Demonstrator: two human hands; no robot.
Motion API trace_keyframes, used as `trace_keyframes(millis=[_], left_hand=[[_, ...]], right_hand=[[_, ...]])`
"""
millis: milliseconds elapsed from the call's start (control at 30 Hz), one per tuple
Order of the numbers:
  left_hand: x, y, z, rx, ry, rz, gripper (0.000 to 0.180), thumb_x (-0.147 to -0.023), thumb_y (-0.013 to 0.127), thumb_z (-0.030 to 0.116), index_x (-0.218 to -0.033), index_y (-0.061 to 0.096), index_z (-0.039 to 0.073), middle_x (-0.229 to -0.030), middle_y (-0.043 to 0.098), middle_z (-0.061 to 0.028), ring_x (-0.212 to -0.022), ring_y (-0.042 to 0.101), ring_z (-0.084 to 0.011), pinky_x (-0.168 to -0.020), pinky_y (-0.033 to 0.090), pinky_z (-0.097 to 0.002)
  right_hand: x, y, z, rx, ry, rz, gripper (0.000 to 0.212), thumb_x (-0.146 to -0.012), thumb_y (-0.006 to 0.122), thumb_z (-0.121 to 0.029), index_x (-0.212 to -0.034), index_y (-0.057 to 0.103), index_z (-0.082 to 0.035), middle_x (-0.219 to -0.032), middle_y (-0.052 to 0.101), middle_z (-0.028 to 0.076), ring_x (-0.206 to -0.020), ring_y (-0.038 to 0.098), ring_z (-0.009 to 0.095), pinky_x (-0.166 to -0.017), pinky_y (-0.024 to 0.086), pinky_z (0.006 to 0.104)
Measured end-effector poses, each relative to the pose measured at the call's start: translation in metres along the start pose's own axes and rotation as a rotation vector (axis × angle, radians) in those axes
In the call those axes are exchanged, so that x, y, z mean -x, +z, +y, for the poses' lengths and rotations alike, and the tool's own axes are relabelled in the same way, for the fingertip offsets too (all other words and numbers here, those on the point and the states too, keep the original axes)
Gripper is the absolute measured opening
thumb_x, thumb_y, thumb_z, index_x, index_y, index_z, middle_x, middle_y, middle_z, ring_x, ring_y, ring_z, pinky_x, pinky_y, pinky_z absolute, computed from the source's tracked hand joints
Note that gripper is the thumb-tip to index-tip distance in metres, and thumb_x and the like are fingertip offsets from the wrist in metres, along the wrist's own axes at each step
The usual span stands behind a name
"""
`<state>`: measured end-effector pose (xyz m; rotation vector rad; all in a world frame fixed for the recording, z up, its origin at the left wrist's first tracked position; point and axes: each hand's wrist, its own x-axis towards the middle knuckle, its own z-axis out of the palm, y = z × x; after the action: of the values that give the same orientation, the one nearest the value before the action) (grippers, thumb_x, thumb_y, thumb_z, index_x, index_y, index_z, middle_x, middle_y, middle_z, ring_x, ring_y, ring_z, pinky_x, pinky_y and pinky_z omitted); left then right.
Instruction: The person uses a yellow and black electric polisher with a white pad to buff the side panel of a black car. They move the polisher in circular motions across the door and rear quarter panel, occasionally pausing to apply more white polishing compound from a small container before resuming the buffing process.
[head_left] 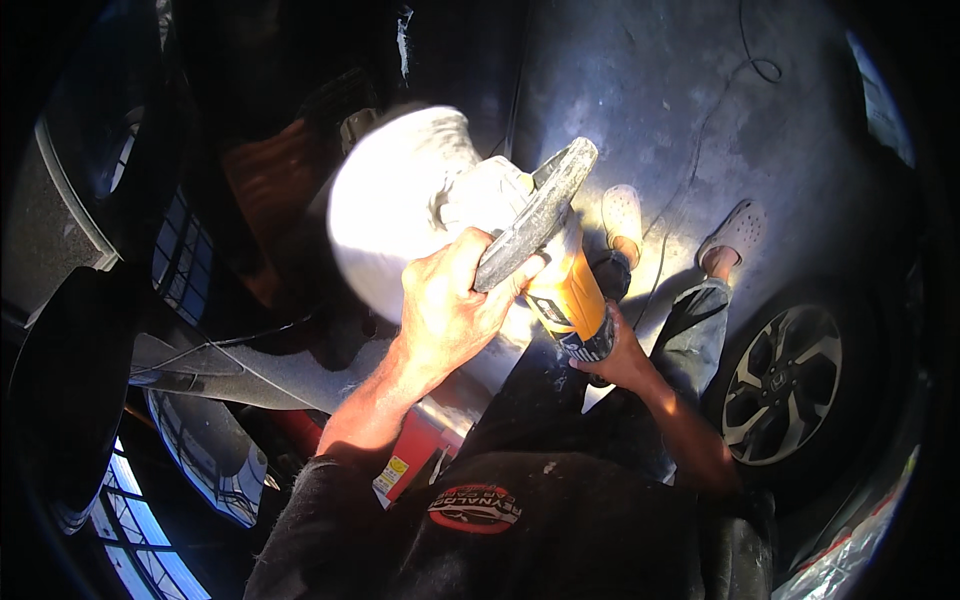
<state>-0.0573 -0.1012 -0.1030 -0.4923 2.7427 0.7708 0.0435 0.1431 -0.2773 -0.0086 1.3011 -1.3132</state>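
Both my hands hold a yellow and black car polisher (566, 285) in front of me. Fingers of my left hand (450, 300) are wrapped round its thick grey handle (545, 212). Further down, my right hand (630, 357) grips the black rear end of the body. A large round white polishing pad (375, 215) is on the polisher's head, to the upper left of my left hand; strong light washes it out and its outline is smeared. Beyond the pad is a dark, shiny surface, and I cannot tell whether the two touch.
Dark glossy car panels (235, 360) curve along the left side. A car wheel (785, 385) with a spoked rim stands close at my right. A thin black cord (690, 165) runs across the grey floor (620, 90) past my pale clogs (740, 225). A red object (420, 445) sits low beside my left forearm.
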Motion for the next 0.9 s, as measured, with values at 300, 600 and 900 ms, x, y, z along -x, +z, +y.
trace_keyframes(millis=[300,600,900], left_hand=[[-0.066,-0.001,0.016,-0.073,0.165,0.118,0.031,-0.081,0.089,0.019,-0.082,0.063,0.001,-0.066,0.063,-0.0079,-0.058,0.062,-0.0137,-0.055,0.048,-0.0287],[0.044,0.048,-0.029,-0.016,-0.321,-0.1,0.031,-0.087,0.084,0.023,-0.087,0.063,-0.001,-0.074,0.07,-0.018,-0.067,0.073,-0.0256,-0.059,0.055,-0.0347],[-0.043,0.059,-0.023,0.01,-0.148,-0.065,0.032,-0.087,0.083,0.024,-0.095,0.067,-0.003,-0.076,0.072,-0.0192,-0.067,0.075,-0.0261,-0.058,0.057,-0.0341]], right_hand=[[-0.045,-0.019,-0.019,-0.021,-0.049,0.152,0.112,-0.066,0.096,-0.023,-0.151,0.028,0.005,-0.139,0.055,0.021,-0.133,0.053,0.028,-0.114,0.041,0.0379],[0.024,0.02,0.066,-0.034,0.181,-0.179,0.1,-0.065,0.095,-0.019,-0.144,0.037,-0.003,-0.129,0.063,0.019,-0.123,0.062,0.029,-0.106,0.048,0.0404],[-0.027,-0.02,0.038,-0.106,0.117,-0.028,0.105,-0.064,0.095,-0.015,-0.149,0.034,-0.001,-0.134,0.058,0.016,-0.126,0.056,0.025,-0.11,0.043,0.0377]])
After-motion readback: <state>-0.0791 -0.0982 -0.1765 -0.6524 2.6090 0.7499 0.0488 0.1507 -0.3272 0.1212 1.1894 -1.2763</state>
